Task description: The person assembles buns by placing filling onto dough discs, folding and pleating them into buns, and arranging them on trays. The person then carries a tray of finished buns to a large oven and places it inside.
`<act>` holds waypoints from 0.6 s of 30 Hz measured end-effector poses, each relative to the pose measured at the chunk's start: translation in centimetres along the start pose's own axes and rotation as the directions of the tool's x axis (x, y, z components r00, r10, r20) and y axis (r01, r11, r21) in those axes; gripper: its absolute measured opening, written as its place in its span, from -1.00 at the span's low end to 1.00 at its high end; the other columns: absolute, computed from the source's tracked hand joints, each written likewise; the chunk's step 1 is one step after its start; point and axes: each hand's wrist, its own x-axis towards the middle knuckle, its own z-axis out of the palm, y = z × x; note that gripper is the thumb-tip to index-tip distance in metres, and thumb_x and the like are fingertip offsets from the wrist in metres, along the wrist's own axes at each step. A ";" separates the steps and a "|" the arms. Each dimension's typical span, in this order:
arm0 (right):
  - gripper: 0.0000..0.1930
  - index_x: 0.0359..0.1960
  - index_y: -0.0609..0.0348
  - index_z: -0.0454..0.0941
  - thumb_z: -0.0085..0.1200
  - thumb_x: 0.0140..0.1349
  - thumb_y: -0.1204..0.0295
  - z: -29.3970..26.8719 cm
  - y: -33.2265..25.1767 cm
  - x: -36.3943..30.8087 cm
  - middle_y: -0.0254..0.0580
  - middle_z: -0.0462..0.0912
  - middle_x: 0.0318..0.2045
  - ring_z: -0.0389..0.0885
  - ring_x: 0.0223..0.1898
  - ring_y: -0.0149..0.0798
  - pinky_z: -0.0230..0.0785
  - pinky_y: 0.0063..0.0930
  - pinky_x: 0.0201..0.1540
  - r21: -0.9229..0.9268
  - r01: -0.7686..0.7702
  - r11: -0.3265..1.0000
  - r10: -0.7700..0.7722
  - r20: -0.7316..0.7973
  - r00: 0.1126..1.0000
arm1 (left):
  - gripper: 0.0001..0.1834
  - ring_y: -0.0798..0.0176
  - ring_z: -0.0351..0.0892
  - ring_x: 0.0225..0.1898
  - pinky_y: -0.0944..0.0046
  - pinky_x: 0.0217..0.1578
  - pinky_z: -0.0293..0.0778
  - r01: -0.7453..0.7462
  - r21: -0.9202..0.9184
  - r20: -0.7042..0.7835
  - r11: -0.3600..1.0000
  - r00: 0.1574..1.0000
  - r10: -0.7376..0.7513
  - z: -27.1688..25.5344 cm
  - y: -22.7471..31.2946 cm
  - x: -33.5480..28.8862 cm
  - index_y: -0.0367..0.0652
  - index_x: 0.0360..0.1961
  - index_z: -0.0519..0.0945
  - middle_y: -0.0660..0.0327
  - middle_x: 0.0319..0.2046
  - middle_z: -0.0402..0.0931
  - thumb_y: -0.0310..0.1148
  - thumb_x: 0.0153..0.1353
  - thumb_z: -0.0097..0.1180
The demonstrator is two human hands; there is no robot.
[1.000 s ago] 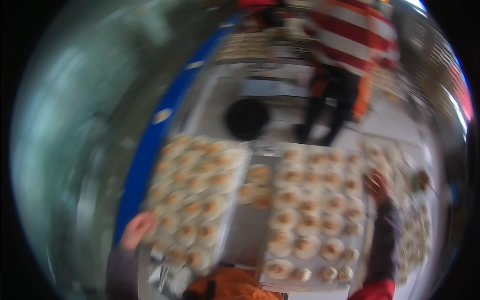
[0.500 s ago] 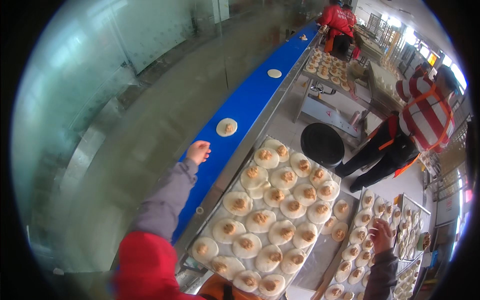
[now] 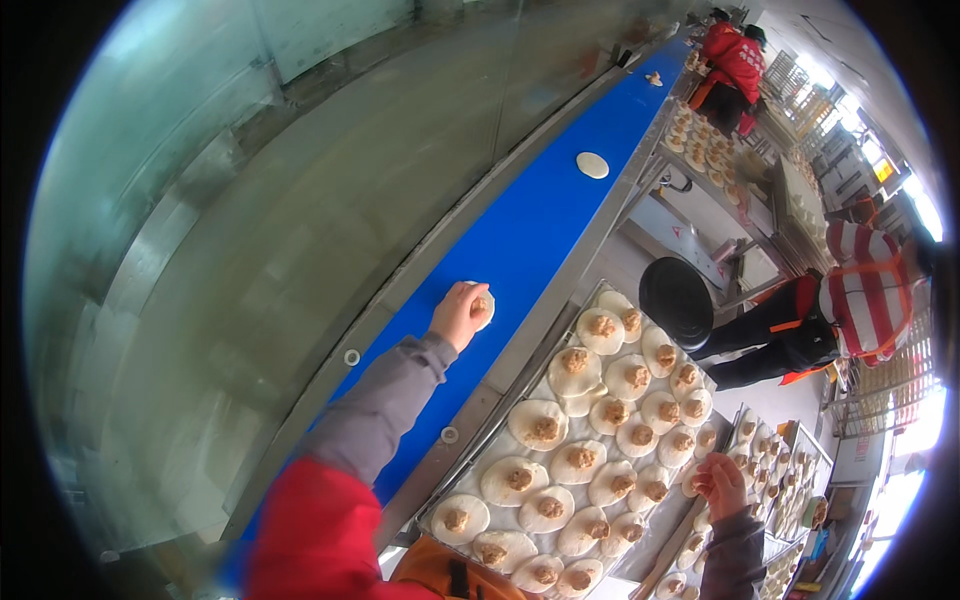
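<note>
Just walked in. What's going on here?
A person's left hand is on a topped dough round on the blue belt; how firm the grip is, I can't tell. A plain round lies farther up the belt. Beside the belt, a tray holds rows of topped rounds. The right hand is by its right side, fingers curled; whether it holds anything is unclear.

Grey forearm sleeves (image 3: 375,408), red upper sleeve (image 3: 312,530), orange garment (image 3: 432,570).
</note>
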 end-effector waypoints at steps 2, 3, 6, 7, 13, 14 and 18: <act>-0.78 0.00 0.16 0.45 -0.06 0.40 0.38 1.4 0.4 0.8 -0.26 0.62 -0.30 0.63 -0.34 -0.35 0.49 -0.53 -0.31 0.016 -0.011 1.000 0.011 0.022 1.000 | -0.74 -0.01 0.53 -0.15 0.11 -0.14 0.49 0.117 -0.218 0.094 0.969 0.991 -0.099 -1.8 -0.6 -1.9 -0.13 -0.22 0.60 0.06 -0.22 0.58 -0.52 -0.01 0.24; -0.77 0.01 0.16 0.45 -0.06 0.39 0.39 2.2 0.4 1.4 -0.27 0.62 -0.28 0.63 -0.32 -0.36 0.47 -0.55 -0.30 0.022 -0.013 1.000 0.012 0.049 0.999 | -0.75 0.00 0.53 -0.18 0.13 -0.16 0.49 -0.035 0.025 0.059 0.999 0.998 0.033 -3.0 -1.1 -2.8 -0.16 -0.24 0.60 0.07 -0.27 0.59 -0.53 -0.02 0.26; -0.76 0.01 0.21 0.46 -0.03 0.38 0.41 4.3 0.6 2.5 -0.28 0.61 -0.29 0.60 -0.27 -0.40 0.43 -0.59 -0.29 -0.018 -0.042 0.999 0.043 0.033 0.999 | -0.76 0.01 0.52 -0.12 0.14 -0.07 0.46 -0.104 -0.017 0.180 0.994 0.978 0.106 -5.5 -2.9 -4.3 -0.15 -0.27 0.63 0.07 -0.22 0.57 -0.54 -0.03 0.27; -0.76 0.00 0.24 0.47 -0.02 0.37 0.42 4.8 0.6 2.8 -0.27 0.61 -0.28 0.58 -0.24 -0.42 0.42 -0.60 -0.27 -0.012 -0.024 1.000 0.025 0.076 0.997 | -0.75 -0.01 0.54 -0.21 0.10 -0.19 0.49 -0.232 0.180 -0.038 0.956 0.970 0.242 -5.5 -3.1 -5.5 -0.11 -0.31 0.65 0.09 -0.25 0.59 -0.52 -0.11 0.29; -0.73 0.06 0.19 0.45 -0.10 0.42 0.36 3.3 -0.8 3.0 -0.26 0.61 -0.18 0.61 -0.19 -0.39 0.45 -0.56 -0.18 -0.048 0.062 0.997 -0.053 0.171 0.984 | -0.42 0.33 0.49 -0.37 0.28 -0.37 0.48 0.454 0.017 0.443 0.891 0.795 -0.413 -10.1 -6.8 -8.3 -0.27 -0.03 0.44 0.23 -0.38 0.47 -0.34 -0.06 0.42; -0.72 0.08 0.18 0.43 -0.12 0.43 0.37 2.7 -1.0 2.8 -0.26 0.61 -0.18 0.61 -0.19 -0.39 0.45 -0.56 -0.18 -0.046 0.082 0.996 -0.074 0.157 0.985 | -0.53 0.36 0.49 -0.39 0.30 -0.38 0.47 0.500 0.004 0.559 0.866 0.717 -0.416 -10.8 -7.2 -8.2 -0.24 -0.14 0.46 0.24 -0.42 0.47 -0.32 -0.02 0.41; -0.71 0.10 0.18 0.42 -0.13 0.43 0.35 -0.1 -0.6 0.4 -0.27 0.61 -0.19 0.61 -0.19 -0.39 0.46 -0.56 -0.16 0.003 0.029 1.000 -0.029 0.028 0.999 | -0.57 0.29 0.36 -0.46 0.19 -0.44 0.34 -0.055 0.231 0.482 0.971 0.874 -0.065 -13.7 -6.7 -12.4 -0.14 -0.49 0.35 0.24 -0.52 0.35 -0.31 -0.15 0.46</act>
